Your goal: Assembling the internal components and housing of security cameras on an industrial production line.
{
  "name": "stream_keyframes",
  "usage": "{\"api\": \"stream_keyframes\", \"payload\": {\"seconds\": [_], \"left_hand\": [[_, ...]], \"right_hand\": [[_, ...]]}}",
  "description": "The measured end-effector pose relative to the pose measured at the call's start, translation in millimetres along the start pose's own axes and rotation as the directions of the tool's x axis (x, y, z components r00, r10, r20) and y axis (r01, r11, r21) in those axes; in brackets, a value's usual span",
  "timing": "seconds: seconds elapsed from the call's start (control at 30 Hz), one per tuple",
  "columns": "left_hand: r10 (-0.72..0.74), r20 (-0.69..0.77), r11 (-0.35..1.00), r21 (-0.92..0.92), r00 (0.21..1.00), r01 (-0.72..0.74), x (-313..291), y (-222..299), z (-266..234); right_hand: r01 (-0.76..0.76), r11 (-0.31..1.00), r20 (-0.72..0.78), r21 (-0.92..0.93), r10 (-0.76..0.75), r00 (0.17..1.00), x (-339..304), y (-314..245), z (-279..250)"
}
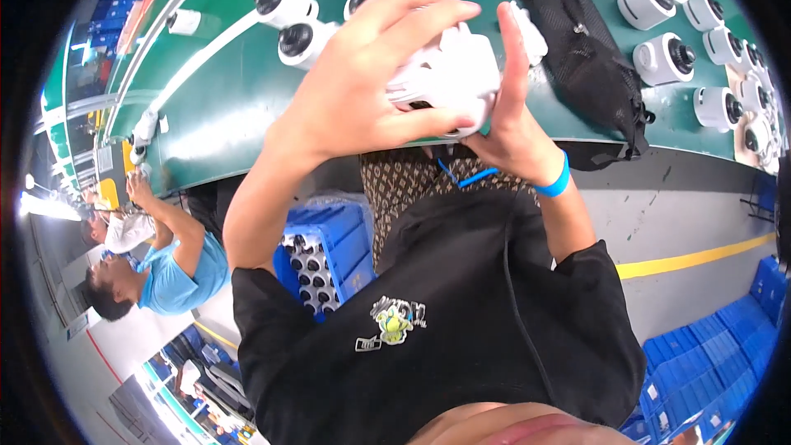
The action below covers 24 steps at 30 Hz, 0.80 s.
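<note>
Above the bench edge, my left hand wraps round a white security camera housing, fingers over its top and thumb along its lower side. My right hand, with a blue band at the wrist, supports the same housing from the right. One of its digits points up beside the housing; the others are hidden. Overexposure hides the housing's detail. Just past that digit lies another white part. Left of my left hand, white cameras with black lens ends lie on the green bench.
A black mesh bag lies right of my hands. Several white cameras stand at the far right. Below the bench at left is a blue crate of black-topped parts. A person in a blue shirt works at left. Blue crates fill the lower right.
</note>
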<state>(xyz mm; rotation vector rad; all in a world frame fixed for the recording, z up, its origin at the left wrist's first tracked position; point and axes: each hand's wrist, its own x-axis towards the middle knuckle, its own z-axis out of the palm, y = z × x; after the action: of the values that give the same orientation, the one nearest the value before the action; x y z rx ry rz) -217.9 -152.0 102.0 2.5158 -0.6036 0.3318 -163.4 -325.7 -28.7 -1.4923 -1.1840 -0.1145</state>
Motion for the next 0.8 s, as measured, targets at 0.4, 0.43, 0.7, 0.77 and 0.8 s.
{"api": "stream_keyframes", "payload": {"seconds": [0.4,0.43,0.7,0.77,0.8], "left_hand": [[-0.273,0.151,0.516,0.857,0.95,0.013,210,-213,-43],[-0.371,0.197,0.479,0.878,0.907,0.005,216,-239,-27],[-0.41,0.231,0.465,0.885,0.882,-0.016,229,-346,55],[-0.452,0.27,0.48,0.877,0.85,-0.023,241,-348,49],[-0.487,0.246,0.472,0.881,0.838,0.016,245,-352,47]], "right_hand": [[-0.184,0.82,0.086,-0.542,0.272,0.958,-48,45,-26],[-0.196,0.843,0.095,-0.5,0.278,0.956,-49,47,-25],[-0.253,0.784,0.181,-0.567,0.418,0.89,-41,44,-26],[-0.283,0.765,0.185,-0.579,0.461,0.868,-40,37,-28],[-0.285,0.759,0.183,-0.586,0.467,0.865,-37,41,-27]]}}
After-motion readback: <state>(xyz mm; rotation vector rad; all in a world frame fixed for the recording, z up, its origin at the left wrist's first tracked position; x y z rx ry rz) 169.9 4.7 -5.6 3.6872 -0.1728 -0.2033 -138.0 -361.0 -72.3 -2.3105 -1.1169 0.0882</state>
